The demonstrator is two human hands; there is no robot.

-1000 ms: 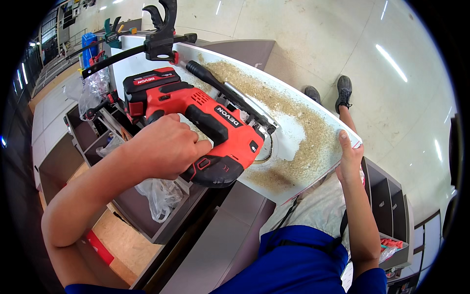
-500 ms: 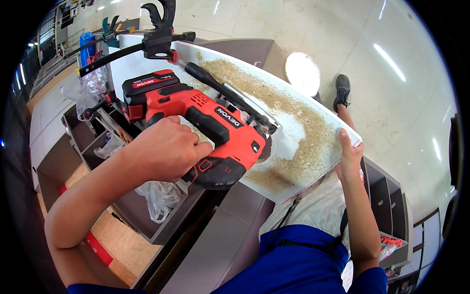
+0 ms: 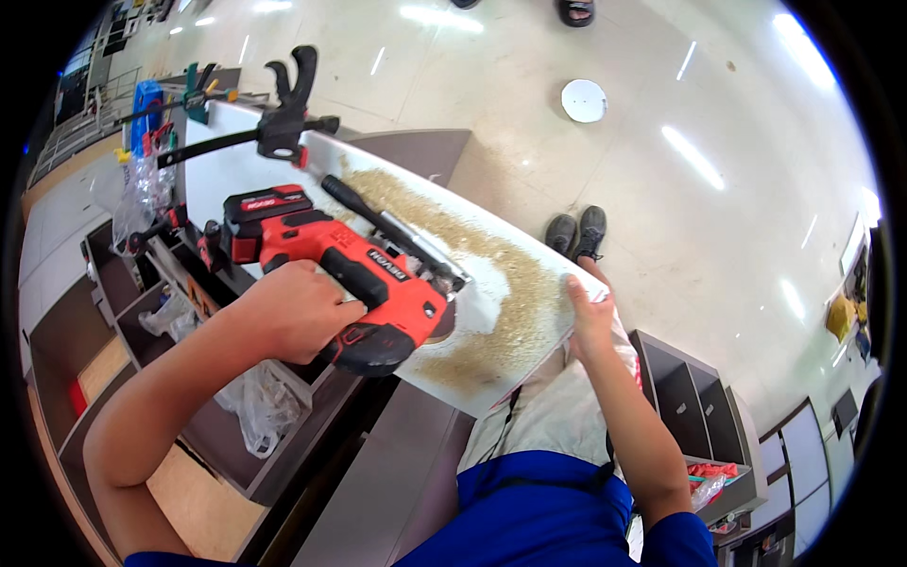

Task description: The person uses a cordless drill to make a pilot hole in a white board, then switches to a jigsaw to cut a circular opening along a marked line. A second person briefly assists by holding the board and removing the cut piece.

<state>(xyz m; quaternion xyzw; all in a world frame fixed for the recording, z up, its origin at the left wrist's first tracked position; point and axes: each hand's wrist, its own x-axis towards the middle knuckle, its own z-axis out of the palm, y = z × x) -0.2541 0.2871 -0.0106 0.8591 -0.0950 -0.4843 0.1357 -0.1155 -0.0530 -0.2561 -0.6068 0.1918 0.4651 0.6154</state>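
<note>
My left hand (image 3: 300,312) is closed around the handle of a red and black cordless jigsaw (image 3: 364,269). The saw lies tilted on its side above a white board (image 3: 487,302), and its metal sole plate and a black hose nozzle face the far side. Pale brown sawdust (image 3: 515,283) is strewn over the board. Next to the saw's front, a dark curved cut edge (image 3: 441,323) shows in part. At the board's right end, my right hand (image 3: 591,317) grips the corner, thumb on top and the other fingers mostly hidden.
A black bar clamp (image 3: 283,128) stands on the board's far left, with a green clamp (image 3: 196,94) behind. Grey cabinet frames (image 3: 269,472) holding plastic bags lie under the left side. A round white disc (image 3: 584,101) is on the floor beyond. Another person's foot (image 3: 576,11) shows at the top.
The white disc looks smaller and farther from the board and my feet. My view has shifted, so the board and saw appear farther left. Both hands keep their holds.
</note>
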